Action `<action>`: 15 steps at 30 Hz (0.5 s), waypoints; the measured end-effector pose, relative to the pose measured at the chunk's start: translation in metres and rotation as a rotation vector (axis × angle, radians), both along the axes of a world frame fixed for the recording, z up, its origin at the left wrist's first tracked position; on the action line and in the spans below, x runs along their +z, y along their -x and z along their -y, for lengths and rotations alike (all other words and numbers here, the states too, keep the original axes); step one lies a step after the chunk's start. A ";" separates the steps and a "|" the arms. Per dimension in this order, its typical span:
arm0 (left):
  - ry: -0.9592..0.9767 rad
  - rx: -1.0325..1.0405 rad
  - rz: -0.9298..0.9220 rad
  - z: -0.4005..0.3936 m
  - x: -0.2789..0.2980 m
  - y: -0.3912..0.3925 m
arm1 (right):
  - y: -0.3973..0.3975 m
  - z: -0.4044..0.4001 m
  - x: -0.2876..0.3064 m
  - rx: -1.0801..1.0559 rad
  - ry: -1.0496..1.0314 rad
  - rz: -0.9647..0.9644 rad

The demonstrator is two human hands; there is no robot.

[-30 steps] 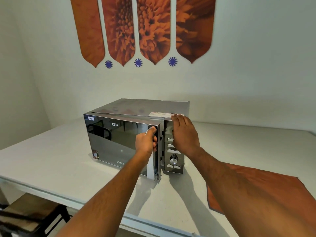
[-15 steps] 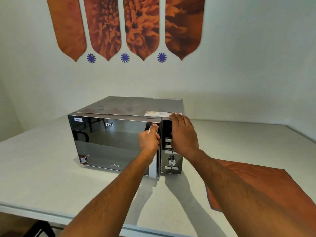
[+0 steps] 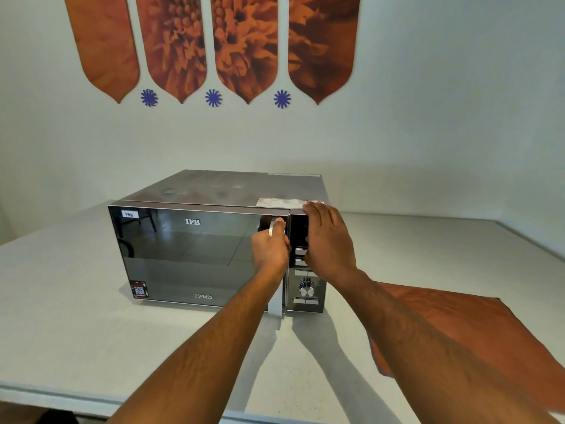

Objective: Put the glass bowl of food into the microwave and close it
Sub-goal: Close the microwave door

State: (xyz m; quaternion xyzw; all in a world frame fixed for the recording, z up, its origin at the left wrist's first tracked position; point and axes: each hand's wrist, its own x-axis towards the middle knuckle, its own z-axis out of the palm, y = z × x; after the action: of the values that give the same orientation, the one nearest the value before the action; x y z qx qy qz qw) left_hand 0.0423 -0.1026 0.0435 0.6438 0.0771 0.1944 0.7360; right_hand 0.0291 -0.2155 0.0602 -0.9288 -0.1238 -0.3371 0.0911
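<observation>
A silver microwave point(image 3: 220, 186) with a dark mirrored door point(image 3: 189, 255) stands in the middle of the white table point(image 3: 67, 325). The door lies flush with the front. My left hand point(image 3: 270, 250) is wrapped around the vertical silver door handle point(image 3: 276, 228) at the door's right edge. My right hand point(image 3: 328, 243) lies flat with fingers together on the control panel point(image 3: 305, 289), its fingertips at the top edge. The glass bowl of food is not visible; the mirrored door hides the inside.
An orange cloth point(image 3: 477, 341) lies on the table to the right of the microwave. The table's front edge point(image 3: 61, 399) runs close to me. The wall behind carries orange flower panels point(image 3: 214, 41).
The door has swung from slightly ajar to flush with the microwave's front, my left hand staying on the handle. My right hand has stayed on the control panel. The view has shifted.
</observation>
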 end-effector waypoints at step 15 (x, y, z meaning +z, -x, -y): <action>-0.126 -0.099 -0.037 -0.009 0.009 0.004 | 0.004 0.003 0.003 -0.019 0.083 -0.040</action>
State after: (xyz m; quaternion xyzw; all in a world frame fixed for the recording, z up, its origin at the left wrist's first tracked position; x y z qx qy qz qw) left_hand 0.0378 -0.0941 0.0525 0.6953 0.0465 0.1500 0.7014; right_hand 0.0251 -0.2186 0.0633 -0.9395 -0.1268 -0.3141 0.0518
